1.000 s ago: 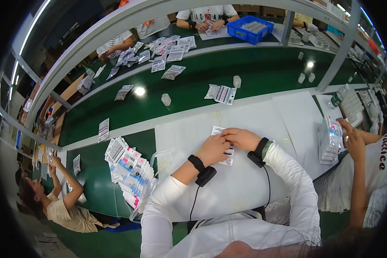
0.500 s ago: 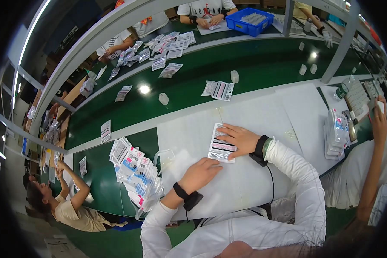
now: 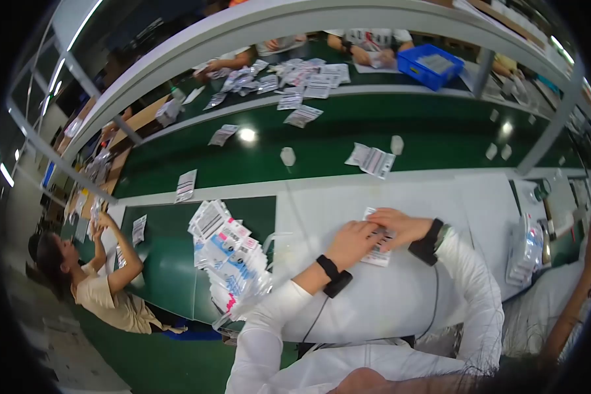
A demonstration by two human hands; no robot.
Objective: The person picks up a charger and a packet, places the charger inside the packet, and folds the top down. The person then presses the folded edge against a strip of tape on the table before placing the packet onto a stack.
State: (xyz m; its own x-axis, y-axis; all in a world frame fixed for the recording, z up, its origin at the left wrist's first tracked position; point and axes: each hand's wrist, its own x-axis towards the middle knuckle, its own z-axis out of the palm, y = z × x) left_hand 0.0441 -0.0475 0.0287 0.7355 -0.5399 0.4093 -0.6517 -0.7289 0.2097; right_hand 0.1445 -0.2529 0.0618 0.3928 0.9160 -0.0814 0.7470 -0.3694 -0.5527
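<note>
A white sheet with dark printed stripes (image 3: pixel 376 255) lies flat on the white table (image 3: pixel 440 210) in front of me. My left hand (image 3: pixel 352 241) rests on its left part, fingers pressed down. My right hand (image 3: pixel 395 226) lies across its upper edge, palm down. Both wrists wear black bands with a thin cable running from each. The hands cover most of the sheet.
A fanned pile of printed packets (image 3: pixel 231 259) lies to my left on the green mat. More packets (image 3: pixel 372 159) are scattered on the green conveyor. A blue bin (image 3: pixel 432 65) stands far back. A person sits at the left (image 3: pixel 105 289), and another person's arm (image 3: pixel 574 308) is at right.
My left hand has come back from the left and now lies on the sheet beside my right hand. The sheet has stayed on the table under my right hand.
</note>
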